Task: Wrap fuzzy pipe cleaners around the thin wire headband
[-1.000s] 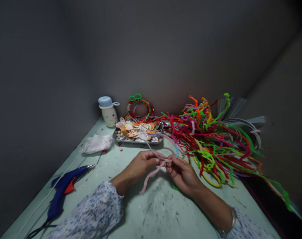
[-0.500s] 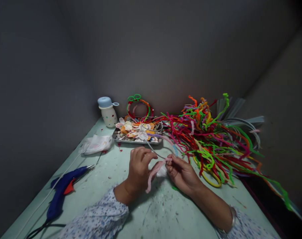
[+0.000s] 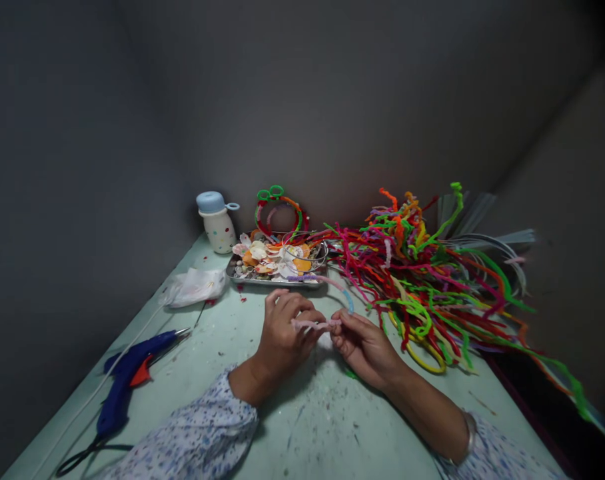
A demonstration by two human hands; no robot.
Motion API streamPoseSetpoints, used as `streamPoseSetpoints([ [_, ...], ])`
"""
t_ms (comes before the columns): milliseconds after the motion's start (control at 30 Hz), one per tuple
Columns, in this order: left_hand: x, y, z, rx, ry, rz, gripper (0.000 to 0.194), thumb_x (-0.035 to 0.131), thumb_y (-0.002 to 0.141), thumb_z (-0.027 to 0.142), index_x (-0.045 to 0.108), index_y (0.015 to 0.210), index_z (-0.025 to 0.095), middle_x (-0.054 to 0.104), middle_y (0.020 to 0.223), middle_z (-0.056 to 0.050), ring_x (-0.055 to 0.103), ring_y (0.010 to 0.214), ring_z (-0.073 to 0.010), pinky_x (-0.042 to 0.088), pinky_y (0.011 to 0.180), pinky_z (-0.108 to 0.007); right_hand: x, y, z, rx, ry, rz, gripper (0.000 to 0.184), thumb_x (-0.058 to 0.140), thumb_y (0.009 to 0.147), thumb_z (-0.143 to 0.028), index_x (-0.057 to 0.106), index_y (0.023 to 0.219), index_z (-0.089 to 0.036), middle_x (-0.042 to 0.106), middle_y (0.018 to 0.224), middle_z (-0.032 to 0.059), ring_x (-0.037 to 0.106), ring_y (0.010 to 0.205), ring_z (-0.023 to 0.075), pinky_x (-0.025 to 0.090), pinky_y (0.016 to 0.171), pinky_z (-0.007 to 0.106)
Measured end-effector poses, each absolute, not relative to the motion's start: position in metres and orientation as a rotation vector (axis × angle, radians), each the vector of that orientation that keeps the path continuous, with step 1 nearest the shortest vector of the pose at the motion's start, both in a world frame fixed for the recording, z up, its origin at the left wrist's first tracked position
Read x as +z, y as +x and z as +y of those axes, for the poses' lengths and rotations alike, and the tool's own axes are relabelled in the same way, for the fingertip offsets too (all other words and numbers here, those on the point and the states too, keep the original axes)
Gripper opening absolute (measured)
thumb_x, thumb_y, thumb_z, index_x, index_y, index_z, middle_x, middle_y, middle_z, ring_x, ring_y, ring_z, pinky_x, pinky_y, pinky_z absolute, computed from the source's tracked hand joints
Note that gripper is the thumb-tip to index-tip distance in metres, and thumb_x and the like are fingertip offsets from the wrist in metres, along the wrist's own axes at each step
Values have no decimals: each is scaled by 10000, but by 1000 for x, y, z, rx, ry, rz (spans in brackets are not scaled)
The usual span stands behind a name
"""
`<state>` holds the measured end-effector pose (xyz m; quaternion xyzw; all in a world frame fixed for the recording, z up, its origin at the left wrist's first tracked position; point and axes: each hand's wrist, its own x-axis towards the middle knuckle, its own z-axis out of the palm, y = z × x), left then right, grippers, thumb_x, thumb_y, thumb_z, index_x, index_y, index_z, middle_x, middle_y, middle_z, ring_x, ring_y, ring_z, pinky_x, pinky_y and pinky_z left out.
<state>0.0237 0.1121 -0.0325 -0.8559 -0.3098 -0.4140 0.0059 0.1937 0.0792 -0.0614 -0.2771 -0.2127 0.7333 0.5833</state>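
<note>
My right hand (image 3: 365,350) is closed, its thumb and fingers pinching one end of a pale pink pipe cleaner (image 3: 315,325). The strand runs leftward to my left hand (image 3: 288,330), whose fingers are curled round it, with its free end lying over the fingers. Beyond both hands arches a thin band (image 3: 327,280) wrapped in purple, pink and light blue fuzz. The blue end of this band drops behind my right fingertips; its other parts are hidden.
A metal tray (image 3: 307,285) of shell-like pieces and beads stands behind my hands. At right spreads a heap of pipe cleaners (image 3: 407,280). A blue glue gun (image 3: 125,380), plastic bag (image 3: 197,288) and white bottle (image 3: 218,227) are at left. A decorated ring (image 3: 299,213) leans behind the tray.
The pink strand's loose end has swung up from hanging down to lying nearly level across my left fingers. My left fingers have closed in, and the band has turned, hiding its bare grey part.
</note>
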Motion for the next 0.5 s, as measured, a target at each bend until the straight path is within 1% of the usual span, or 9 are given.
streamPoseSetpoints([
  [100, -31, 24, 111, -1293, -2695, -937, 61, 594, 835, 257, 638, 858, 221, 660, 858, -32, 553, 891, -193, 309, 929, -409, -61, 193, 79, 1705, -658, -521, 126, 730, 749, -252, 682, 766, -136, 640, 640, 1, 587, 562, 65, 488, 553, 150],
  [233, -30, 25, 111, -1338, -2740, -965, 64, 622, 816, 267, 610, 820, 205, 662, 864, -37, 558, 909, -200, 328, 922, -402, -60, 193, 79, 1687, -671, -583, 147, 721, 759, -274, 682, 764, -133, 631, 635, 3, 573, 546, 67, 482, 545, 159],
  [400, -29, 27, 112, -1379, -2829, -1075, 124, 652, 797, 319, 621, 796, 199, 652, 841, -37, 565, 858, -196, 365, 847, -378, -61, 194, 78, 1662, -693, -657, 154, 697, 780, -294, 678, 778, -141, 633, 649, 8, 573, 551, 80, 465, 521, 171],
  [500, -31, 28, 114, -1397, -2864, -1128, 164, 661, 791, 347, 632, 777, 187, 651, 836, -46, 565, 844, -201, 378, 812, -370, -64, 195, 79, 1657, -692, -657, 149, 687, 787, -289, 680, 785, -140, 629, 655, 6, 572, 560, 77, 469, 539, 168],
])
